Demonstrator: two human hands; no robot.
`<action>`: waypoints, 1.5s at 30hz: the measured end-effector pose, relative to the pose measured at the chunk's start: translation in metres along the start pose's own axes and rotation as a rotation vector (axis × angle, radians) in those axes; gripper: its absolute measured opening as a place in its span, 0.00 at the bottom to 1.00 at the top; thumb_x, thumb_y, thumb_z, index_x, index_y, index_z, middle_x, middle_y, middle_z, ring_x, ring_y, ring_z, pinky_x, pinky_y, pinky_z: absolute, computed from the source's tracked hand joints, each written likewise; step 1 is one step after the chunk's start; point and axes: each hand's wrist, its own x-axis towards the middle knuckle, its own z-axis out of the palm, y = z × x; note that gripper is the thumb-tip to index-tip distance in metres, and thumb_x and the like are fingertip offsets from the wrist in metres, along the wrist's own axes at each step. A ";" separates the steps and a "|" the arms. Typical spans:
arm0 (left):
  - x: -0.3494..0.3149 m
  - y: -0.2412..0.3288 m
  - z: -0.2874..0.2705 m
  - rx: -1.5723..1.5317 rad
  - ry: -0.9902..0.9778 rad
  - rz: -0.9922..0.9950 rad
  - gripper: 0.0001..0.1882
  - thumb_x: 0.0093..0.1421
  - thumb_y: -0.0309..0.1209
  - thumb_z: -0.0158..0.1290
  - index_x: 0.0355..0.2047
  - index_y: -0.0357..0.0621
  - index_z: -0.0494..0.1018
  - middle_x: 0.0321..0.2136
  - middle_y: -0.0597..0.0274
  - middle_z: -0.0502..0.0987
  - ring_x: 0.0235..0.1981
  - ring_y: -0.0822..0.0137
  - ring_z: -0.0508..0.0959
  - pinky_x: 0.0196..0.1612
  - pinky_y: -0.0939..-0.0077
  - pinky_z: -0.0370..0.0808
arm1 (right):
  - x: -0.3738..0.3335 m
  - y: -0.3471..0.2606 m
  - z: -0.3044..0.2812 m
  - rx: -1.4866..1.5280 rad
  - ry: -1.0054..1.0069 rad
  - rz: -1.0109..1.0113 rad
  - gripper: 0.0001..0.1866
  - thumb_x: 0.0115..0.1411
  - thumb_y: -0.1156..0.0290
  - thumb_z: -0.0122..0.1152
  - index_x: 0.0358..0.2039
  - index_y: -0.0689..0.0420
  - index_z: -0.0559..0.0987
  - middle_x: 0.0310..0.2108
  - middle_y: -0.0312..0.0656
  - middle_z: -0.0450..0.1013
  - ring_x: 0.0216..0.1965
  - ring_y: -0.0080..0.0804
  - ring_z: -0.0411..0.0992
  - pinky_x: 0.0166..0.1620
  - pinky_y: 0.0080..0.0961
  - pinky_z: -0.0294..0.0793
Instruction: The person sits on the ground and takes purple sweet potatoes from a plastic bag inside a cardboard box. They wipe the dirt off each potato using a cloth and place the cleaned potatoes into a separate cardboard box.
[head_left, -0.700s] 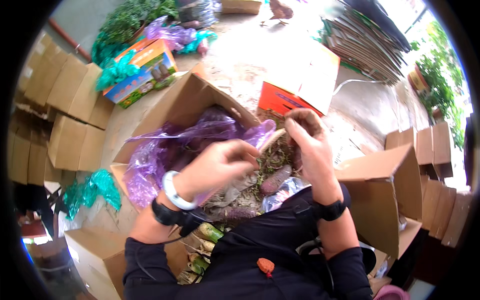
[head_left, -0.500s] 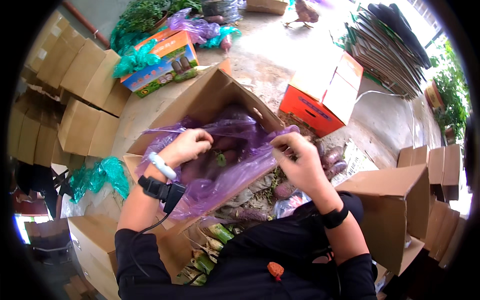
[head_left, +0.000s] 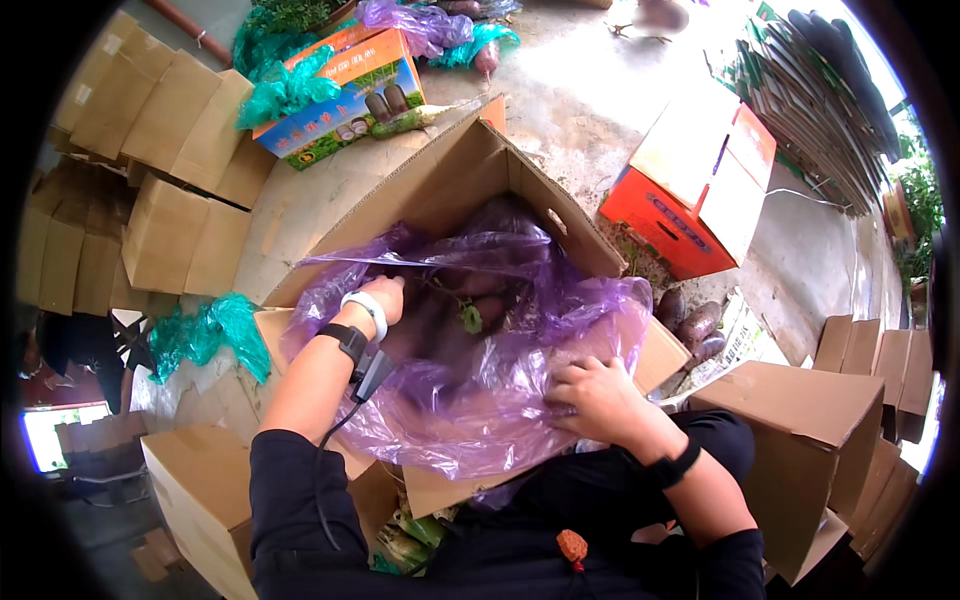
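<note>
An open cardboard box point(head_left: 465, 165) stands before me, lined with a thin purple plastic bag point(head_left: 450, 420). Inside lie large dark reddish-purple roots point(head_left: 485, 308), one with a green leaf point(head_left: 470, 318). My left hand point(head_left: 385, 298), with a white band on its wrist, is closed on the bag's film at the left of the opening; its fingertips are partly hidden. At the right near side my right hand point(head_left: 595, 395) has its fingers curled into the film, which spreads over the box's near edge and flap.
An orange carton point(head_left: 665, 225) stands beyond to the right, a printed blue-green carton point(head_left: 350, 115) beyond to the left. Loose roots point(head_left: 698, 322) lie right of the box. Brown cartons point(head_left: 185, 235) are stacked at left; another open carton point(head_left: 800, 420) sits near my right arm.
My right hand has moved down toward me, and the bag's film now spreads over the near side. My left hand has shifted slightly to the left within the box.
</note>
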 end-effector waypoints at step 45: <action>0.023 0.061 0.044 0.255 0.134 -0.089 0.34 0.51 0.43 0.63 0.53 0.37 0.66 0.51 0.46 0.72 0.53 0.50 0.74 0.50 0.63 0.76 | -0.018 0.029 -0.013 0.620 0.002 -0.014 0.10 0.47 0.68 0.68 0.31 0.55 0.83 0.29 0.41 0.75 0.41 0.42 0.70 0.48 0.35 0.68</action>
